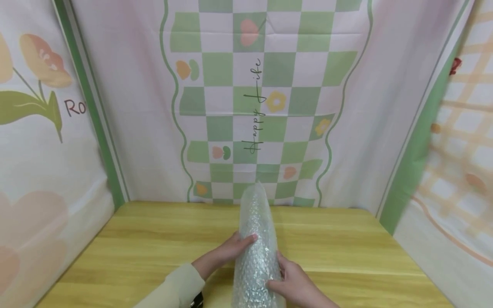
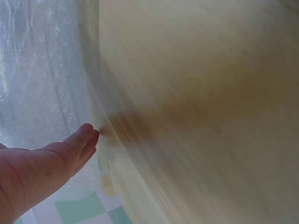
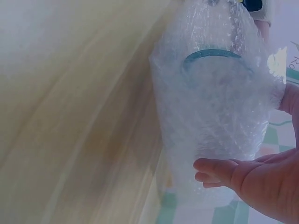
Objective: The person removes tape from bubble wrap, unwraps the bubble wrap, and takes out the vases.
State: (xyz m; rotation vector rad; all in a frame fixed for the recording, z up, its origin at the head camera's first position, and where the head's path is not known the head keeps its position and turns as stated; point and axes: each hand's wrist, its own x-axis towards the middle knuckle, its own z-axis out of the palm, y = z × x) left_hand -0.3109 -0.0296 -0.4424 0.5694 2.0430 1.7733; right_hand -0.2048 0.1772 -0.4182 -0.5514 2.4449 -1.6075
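Left hand [image 1: 230, 248] and right hand [image 1: 295, 282] grasp bubble wrap [image 1: 257, 261] from both sides; a teal rim [image 3: 212, 53] shows inside, contents unclear.

The left hand [image 2: 46, 175], fingers straight, touches bubble wrap [image 2: 37, 79] near a wooden tabletop [image 2: 210, 79] and checked cloth [image 2: 81, 207].

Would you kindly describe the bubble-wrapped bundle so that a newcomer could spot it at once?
Start with the green-checked hanging cloth, then look down to the yellow wood-grain table below it. Near the table's middle, between the left hand and right hand, is the long bubble-wrapped bundle. Its glinting, bubbly, translucent skin sets it apart from the wood and printed cloth.
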